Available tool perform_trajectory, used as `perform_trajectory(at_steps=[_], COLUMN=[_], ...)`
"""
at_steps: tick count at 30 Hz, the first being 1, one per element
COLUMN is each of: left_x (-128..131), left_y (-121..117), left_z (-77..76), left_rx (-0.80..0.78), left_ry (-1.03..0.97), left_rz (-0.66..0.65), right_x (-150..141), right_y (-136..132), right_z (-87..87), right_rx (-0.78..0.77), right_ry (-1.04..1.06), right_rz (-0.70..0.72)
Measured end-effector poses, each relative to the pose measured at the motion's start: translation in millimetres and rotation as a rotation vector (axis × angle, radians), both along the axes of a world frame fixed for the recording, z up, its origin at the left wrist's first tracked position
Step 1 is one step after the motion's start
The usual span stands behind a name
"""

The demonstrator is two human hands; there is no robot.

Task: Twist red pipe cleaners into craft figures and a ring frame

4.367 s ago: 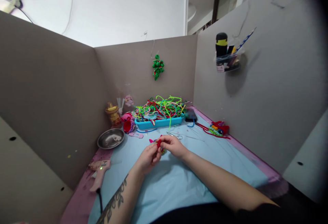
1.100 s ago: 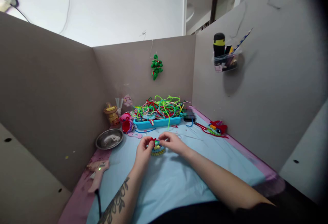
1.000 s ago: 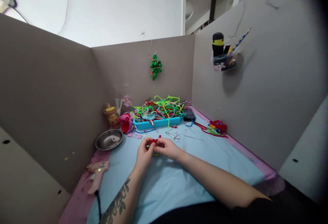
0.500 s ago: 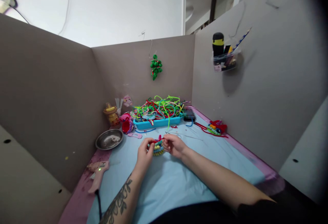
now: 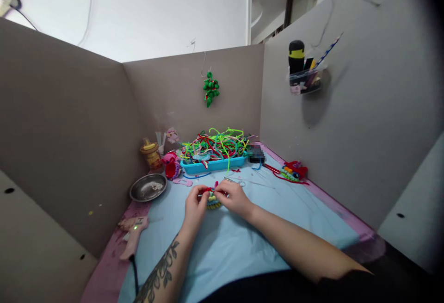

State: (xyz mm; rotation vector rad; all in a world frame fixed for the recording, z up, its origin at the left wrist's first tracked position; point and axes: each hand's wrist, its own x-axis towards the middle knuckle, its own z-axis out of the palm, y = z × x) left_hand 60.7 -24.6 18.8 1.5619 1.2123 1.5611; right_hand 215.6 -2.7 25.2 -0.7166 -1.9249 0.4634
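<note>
A small round piece of coiled pipe cleaners (image 5: pixel 213 202), yellow, blue and green with red along its top, is held just above the blue cloth. My left hand (image 5: pixel 196 203) pinches its left side between thumb and fingers. My right hand (image 5: pixel 236 197) is closed at the upper right, its thumb and fingertips on the red pipe cleaner at the top edge. A pink tip sticks up between the two hands. The fingers hide much of the piece. Just behind my right hand lie scissors (image 5: pixel 240 182), partly covered.
A blue tray (image 5: pixel 197 168) heaped with pipe cleaners stands at the back. To the left are a metal bowl (image 5: pixel 147 188) and a pink glue gun (image 5: pixel 133 236) with a cord. A pink-and-red pipe-cleaner piece (image 5: pixel 171 166) sits by the tray; another colourful piece (image 5: pixel 293 172) lies right.
My right hand has moved left and in against the piece; its curled fingers, before at the piece's right side, now pinch at the top. My left hand stays put.
</note>
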Motion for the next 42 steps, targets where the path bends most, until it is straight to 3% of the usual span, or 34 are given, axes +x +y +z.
perform_trajectory(at_steps=[4, 7, 14, 16, 18, 21, 24, 28, 30, 31, 33, 42], left_x=[0, -1, 3, 4, 3, 0, -3, -3, -2, -2, -1, 1], left_y=[3, 6, -2, -5, -6, -4, 1, 6, 7, 7, 7, 2], left_z=[-2.4, -5.7, -3.6, -2.3, -2.3, -4.1, -6.7, -7.5, -7.0, -6.8, -7.0, -1.1], left_rx=[-0.046, -0.111, -0.23, -0.224, -0.211, -0.207, -0.237, -0.248, -0.236, -0.234, -0.247, -0.392], left_ry=[-0.086, -0.181, -0.379, -0.352, -0.309, -0.274, -0.272, -0.264, -0.276, -0.289, -0.326, -0.385], left_rz=[-0.108, -0.197, -0.407, -0.47, -0.517, -0.513, -0.424, -0.26, -0.217, -0.212, -0.221, -0.304], right_x=[-2, -2, 2, 6, 9, 12, 11, 6, 3, 1, -2, -11], right_y=[1, 5, 17, 19, 22, 25, 24, 15, 10, 9, 8, 12], right_z=[0.3, -2.1, -7.3, -7.3, -8.2, -10.7, -11.2, -5.7, -2.9, -2.3, -3.1, -16.7], right_rx=[-0.062, -0.221, -1.202, -1.397, -1.492, -1.467, -1.273, -0.631, -0.337, -0.264, -0.262, -0.722], right_ry=[0.035, 0.099, 0.508, 0.514, 0.45, 0.383, 0.382, 0.317, 0.232, 0.194, 0.16, 0.454], right_rz=[0.051, 0.11, 0.442, 0.541, 0.658, 0.745, 0.579, 0.08, -0.045, -0.059, -0.025, 0.343])
